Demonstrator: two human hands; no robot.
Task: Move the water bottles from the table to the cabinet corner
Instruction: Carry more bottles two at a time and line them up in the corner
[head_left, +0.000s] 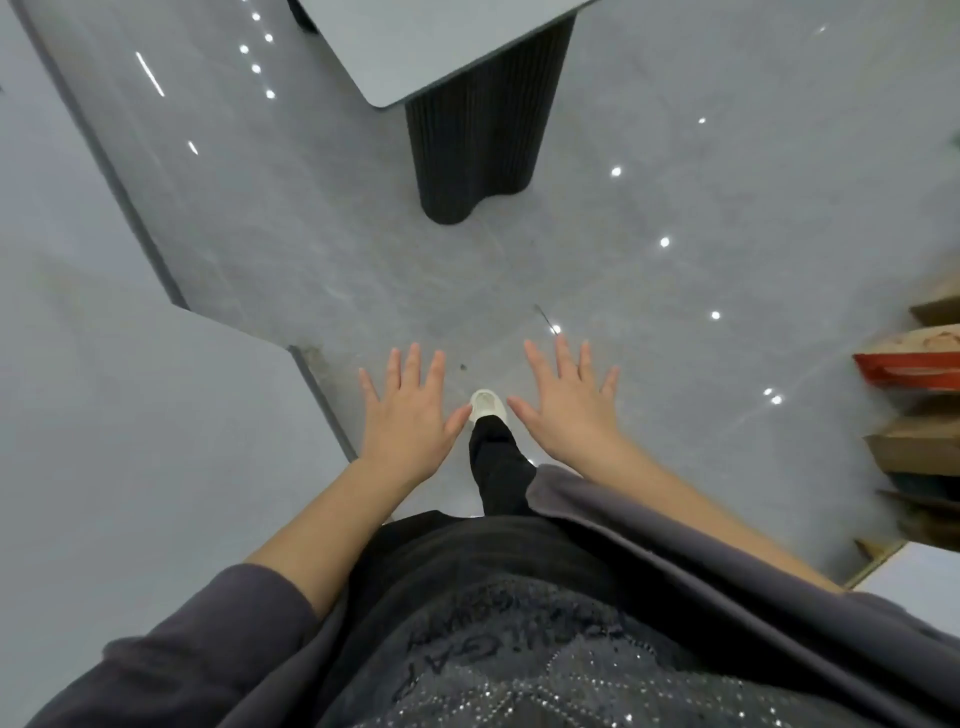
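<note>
Both hands, left (410, 410) and right (569, 397), empty, fingers spread, well short of the table (415, 47).

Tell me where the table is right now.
The table is at the top centre of the head view, ahead of both open hands, its corner overhanging a dark ribbed pedestal on the glossy grey floor.

Little can be read. The dark top (498, 639) nearest the camera bears a line of capital letters, seen upside down among small sparkling studs; the letters "GA" seem to stand in it, but the whole word cannot be made out. The red packet (909, 370) at the right edge shows only a blurred pale mark.
</note>
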